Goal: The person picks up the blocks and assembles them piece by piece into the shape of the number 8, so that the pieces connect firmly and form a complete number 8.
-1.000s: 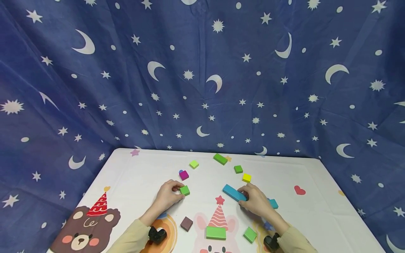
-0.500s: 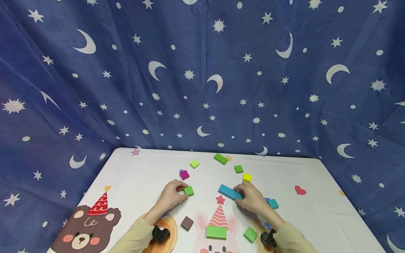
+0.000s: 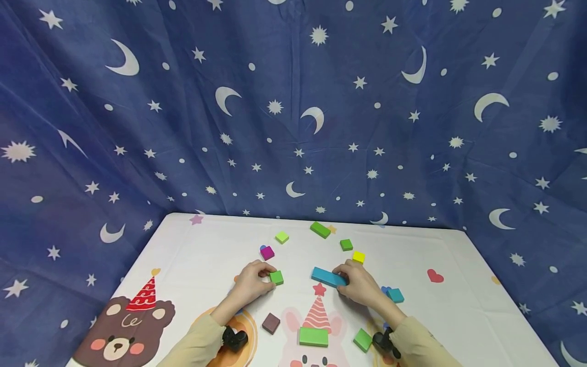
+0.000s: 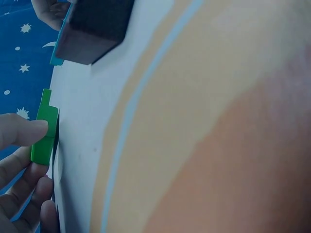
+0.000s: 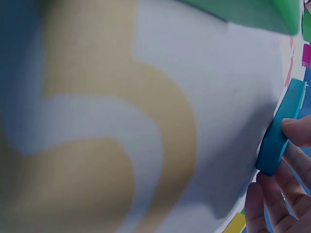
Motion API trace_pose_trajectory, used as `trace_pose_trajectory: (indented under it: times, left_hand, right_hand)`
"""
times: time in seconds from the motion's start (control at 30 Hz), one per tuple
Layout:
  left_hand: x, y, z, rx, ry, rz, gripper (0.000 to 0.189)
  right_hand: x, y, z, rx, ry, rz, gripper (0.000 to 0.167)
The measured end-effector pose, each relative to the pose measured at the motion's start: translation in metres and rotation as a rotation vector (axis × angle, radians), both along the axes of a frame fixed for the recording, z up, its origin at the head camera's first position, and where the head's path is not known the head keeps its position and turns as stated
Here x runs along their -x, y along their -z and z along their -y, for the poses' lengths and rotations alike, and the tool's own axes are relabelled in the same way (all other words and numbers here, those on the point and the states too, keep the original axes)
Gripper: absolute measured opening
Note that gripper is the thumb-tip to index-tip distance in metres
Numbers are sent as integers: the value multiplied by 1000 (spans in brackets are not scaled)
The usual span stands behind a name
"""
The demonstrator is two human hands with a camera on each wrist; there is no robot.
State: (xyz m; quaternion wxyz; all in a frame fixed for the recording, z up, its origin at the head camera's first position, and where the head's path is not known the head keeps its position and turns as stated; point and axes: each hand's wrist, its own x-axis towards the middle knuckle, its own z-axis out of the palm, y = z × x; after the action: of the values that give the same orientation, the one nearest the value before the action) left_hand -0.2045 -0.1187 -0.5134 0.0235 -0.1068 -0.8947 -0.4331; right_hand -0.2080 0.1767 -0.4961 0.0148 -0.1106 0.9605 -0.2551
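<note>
Near the middle of the table, my left hand (image 3: 251,282) pinches a small green block (image 3: 277,278) between thumb and fingers. The left wrist view shows the thumb lying across that green block (image 4: 44,141). Opposite, my right hand (image 3: 358,283) grips one end of a long blue block (image 3: 327,277), whose other end points left toward the green one. Thumb and fingers hold the blue block (image 5: 282,131) from both sides in the right wrist view. A gap separates the two held blocks. Just beyond the right hand lies a yellow block (image 3: 359,257), partly hidden by it.
Nearer me lie a brown block (image 3: 271,323), a long green block (image 3: 314,337) and a green square block (image 3: 363,340). A teal block (image 3: 395,295) is right of my right hand. Farther back are a magenta block (image 3: 267,253), a lime block (image 3: 282,237) and other green blocks (image 3: 320,230).
The long blue block has moved left with my right hand, turning slightly. My left hand has shifted right with the small green block, so the two blocks are closer together.
</note>
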Motion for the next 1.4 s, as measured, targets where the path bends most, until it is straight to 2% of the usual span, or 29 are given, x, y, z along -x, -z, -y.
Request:
trace_pose_trajectory:
  times: [0.23, 0.53, 0.73, 1.13, 1.4]
  left_hand:
    - [-1, -3, -1, 2, 18, -1, 28]
    - [-1, -3, -4, 37, 82, -32, 28]
    - [1, -3, -8, 35, 122, -43, 29]
    - [6, 0, -16, 58, 161, -62, 31]
    - [9, -1, -21, 52, 205, -64, 31]
  right_hand:
    - [1, -2, 3, -2, -23, -4, 31]
    - [5, -4, 4, -53, -57, -17, 31]
    - [7, -6, 5, -70, -98, -26, 33]
    - [13, -4, 11, -91, -141, -50, 32]
    - [16, -4, 14, -96, -136, -38, 31]
